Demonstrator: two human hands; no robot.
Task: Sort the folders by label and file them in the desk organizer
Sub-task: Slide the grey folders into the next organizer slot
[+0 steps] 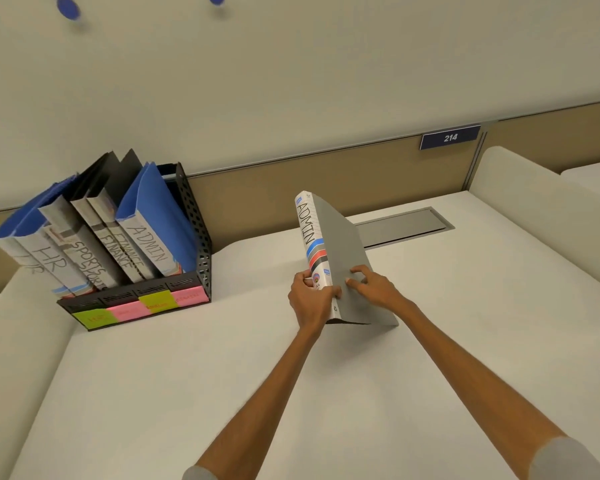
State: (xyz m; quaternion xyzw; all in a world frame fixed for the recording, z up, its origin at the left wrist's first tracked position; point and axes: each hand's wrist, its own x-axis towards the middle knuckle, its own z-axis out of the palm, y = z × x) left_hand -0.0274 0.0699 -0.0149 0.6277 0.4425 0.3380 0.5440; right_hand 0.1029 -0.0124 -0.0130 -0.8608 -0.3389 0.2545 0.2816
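ADMIN folder (340, 258) stands on end, your left hand (309, 299) gripping its spine, right hand (373, 287) pressing bent fingertips against its cover, organizer (201, 244) well to your left.

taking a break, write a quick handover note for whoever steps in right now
Left hand grips the lower spine of the grey ADMIN folder; right hand rests its fingertips on the cover.
The folder stands upright on the desk, apart from the organizer.
Done: HR, SPORTS and FINANCE folders filed, blue ADMIN folder rightmost.
Left: file the grey one beside it.
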